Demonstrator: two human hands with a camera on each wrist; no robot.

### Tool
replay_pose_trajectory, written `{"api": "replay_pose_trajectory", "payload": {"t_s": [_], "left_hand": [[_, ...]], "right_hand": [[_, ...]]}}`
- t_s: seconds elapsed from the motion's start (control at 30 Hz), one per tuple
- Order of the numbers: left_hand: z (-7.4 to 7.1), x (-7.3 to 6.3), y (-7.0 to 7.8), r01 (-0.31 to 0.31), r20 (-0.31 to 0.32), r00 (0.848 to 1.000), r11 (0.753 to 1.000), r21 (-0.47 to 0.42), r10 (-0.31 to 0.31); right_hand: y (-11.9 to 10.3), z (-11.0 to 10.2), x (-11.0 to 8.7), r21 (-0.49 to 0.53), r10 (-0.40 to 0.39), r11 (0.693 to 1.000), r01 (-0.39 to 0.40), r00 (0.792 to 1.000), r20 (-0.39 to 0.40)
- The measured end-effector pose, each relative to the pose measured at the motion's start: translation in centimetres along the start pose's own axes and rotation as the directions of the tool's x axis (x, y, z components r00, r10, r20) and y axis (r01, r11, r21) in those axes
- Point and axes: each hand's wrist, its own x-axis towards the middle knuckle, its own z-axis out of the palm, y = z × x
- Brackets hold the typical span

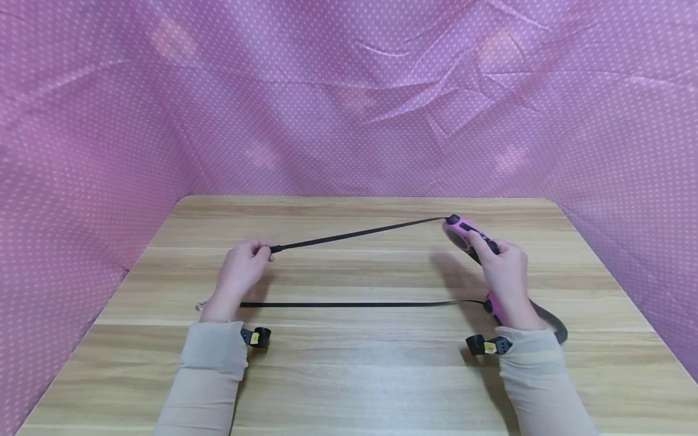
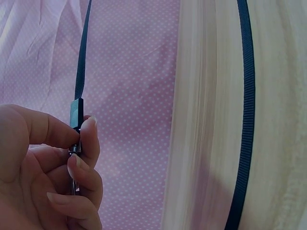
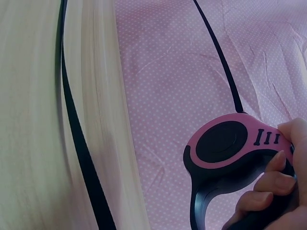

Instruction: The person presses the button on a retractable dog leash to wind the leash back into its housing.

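My right hand (image 1: 507,272) grips the handle of a pink and black retractable dog leash (image 3: 201,143), raised above the table, with the thumb on its upper side. Its black strap (image 1: 360,234) runs out taut to my left hand (image 1: 242,269). There the thumb and fingers pinch the metal clip (image 2: 74,149) at the strap's end, largely hidden by the fingers. Nearer to me, a second pink and black retractable leash (image 1: 555,327) lies on the table, partly covered by my right wrist. Its strap (image 1: 349,304) stretches left, passing under my left wrist to a metal clip (image 1: 200,306).
The light wooden table (image 1: 360,387) has rounded far corners. Pink polka-dot cloth (image 1: 349,139) hangs behind it and along both sides. A small black camera mount sits on each wrist, the left one (image 1: 262,337) and the right one (image 1: 476,344).
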Motion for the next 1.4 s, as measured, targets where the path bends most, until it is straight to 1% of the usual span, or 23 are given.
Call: {"api": "replay_pose_trajectory", "payload": {"t_s": [0.3,0.43,0.57,0.7,0.83,0.97,1.2,1.4], "left_hand": [[0.02,-0.01,-0.17,-0.009,0.011,1.0,1.0,-0.007,0.009],[0.01,-0.02,-0.13,-0.013,0.006,1.0,1.0,0.004,0.013],[0.0,-0.01,-0.11,-0.008,-0.003,1.0,1.0,0.008,0.008],[0.02,-0.05,-0.02,-0.009,-0.009,1.0,1.0,0.01,0.009],[0.09,-0.12,0.13,-0.011,-0.003,1.0,1.0,0.008,0.011],[0.1,-0.21,0.28,-0.015,0.003,1.0,1.0,-0.001,0.015],[0.09,-0.19,0.29,-0.017,0.004,1.0,1.0,0.004,0.017],[0.12,-0.09,0.25,-0.039,-0.002,0.999,0.999,0.008,0.039]], "right_hand": [[-0.08,0.13,0.0,0.033,0.04,0.999,-0.039,0.999,-0.002],[0.0,0.23,0.02,0.06,0.055,0.997,-0.055,0.998,-0.002],[0.12,0.39,0.07,0.057,0.042,0.997,-0.042,0.999,-0.008],[0.2,0.51,0.06,0.03,0.022,0.999,-0.022,1.0,-0.006],[0.17,0.56,-0.03,0.008,0.01,1.0,-0.01,1.0,0.0],[0.06,0.6,-0.15,0.006,0.01,1.0,-0.01,1.0,0.0],[0.03,0.59,-0.33,0.044,0.043,0.998,-0.044,0.999,0.013],[0.1,0.6,-0.29,0.042,0.011,0.999,-0.012,1.0,0.013]]}}
